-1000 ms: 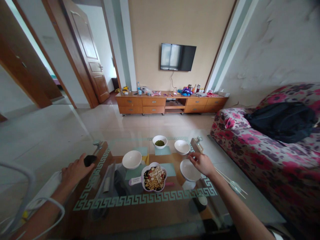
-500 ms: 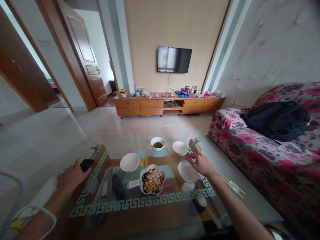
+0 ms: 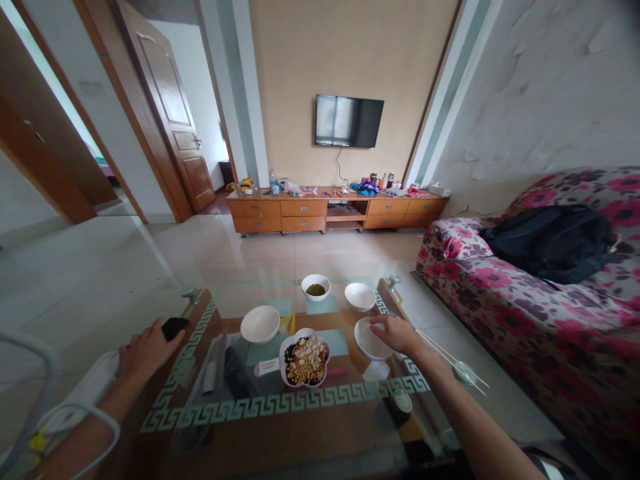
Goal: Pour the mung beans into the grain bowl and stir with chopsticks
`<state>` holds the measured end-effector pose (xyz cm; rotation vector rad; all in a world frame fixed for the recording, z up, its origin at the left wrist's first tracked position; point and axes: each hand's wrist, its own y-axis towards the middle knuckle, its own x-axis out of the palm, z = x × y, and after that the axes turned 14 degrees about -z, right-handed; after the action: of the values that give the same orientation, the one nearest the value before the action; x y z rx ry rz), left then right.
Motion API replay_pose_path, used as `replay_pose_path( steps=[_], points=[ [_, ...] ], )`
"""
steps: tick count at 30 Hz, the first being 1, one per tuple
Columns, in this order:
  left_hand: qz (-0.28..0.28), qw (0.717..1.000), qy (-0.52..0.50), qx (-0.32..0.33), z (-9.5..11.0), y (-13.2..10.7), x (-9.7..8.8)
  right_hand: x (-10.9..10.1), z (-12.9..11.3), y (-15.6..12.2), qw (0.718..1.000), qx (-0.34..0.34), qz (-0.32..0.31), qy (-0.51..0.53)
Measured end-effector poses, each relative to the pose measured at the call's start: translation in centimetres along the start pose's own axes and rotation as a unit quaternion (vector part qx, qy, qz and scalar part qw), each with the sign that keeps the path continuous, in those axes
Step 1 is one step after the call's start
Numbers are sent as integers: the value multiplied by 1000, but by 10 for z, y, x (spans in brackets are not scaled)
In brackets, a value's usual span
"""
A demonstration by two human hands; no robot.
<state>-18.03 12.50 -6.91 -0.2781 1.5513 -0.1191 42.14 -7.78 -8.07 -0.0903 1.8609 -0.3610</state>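
Right hand point(image 3: 397, 335) now looks to be pinching the rim of the near-right bowl point(image 3: 366, 343); bowl's shifted slightly left, so likely in hand. It's right of the grain dish point(image 3: 266, 367). Left hand point(image 3: 144, 348) at black object point(image 3: 175, 327), grip unclear.

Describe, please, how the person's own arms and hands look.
The left hand and right hand wear no gloves. The left forearm and right forearm are bare, no watch visible. A pale cable loops across the left forearm in view. A white edge, possibly a sleeve, shows low beside the right forearm.
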Motion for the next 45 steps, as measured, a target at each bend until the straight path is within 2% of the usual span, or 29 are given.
replay_pose_path(
  steps=[9,14,17,20,24,26,27,31,34,36,39,45],
  points=[
    [15,999,-34,-17,9,8,6,1,8,2,1000,-4,-17,-6],
    [15,999,-17,-28,10,9,9,1,9,4,1000,-10,-18,4],
    [35,999,-3,-18,10,8,11,2,9,1,1000,-12,-25,4],
    [65,998,-1,16,13,5,9,1,4,-2,999,-31,10,0],
    [53,995,-2,79,19,-2,-5,-12,-23,12,995,-51,88,21],
    [35,994,0,103,25,-12,-11,-23,-45,32,995,-25,97,15],
    [22,992,-1,123,28,-20,-13,-30,-57,45,996,-19,82,-4],
    [-36,973,-14,230,52,-75,-5,-46,-98,103,997,0,70,-26],
    [-38,949,-50,309,76,-122,9,-44,-120,138,997,32,60,-36],
    [-41,928,-60,365,90,-142,16,-38,-130,153,997,50,46,-36],
    [-49,911,-43,406,104,-150,20,-30,-138,165,996,79,23,-19],
    [-17,898,-46,437,108,-135,23,-34,-130,162,993,104,-5,58]
  ],
)
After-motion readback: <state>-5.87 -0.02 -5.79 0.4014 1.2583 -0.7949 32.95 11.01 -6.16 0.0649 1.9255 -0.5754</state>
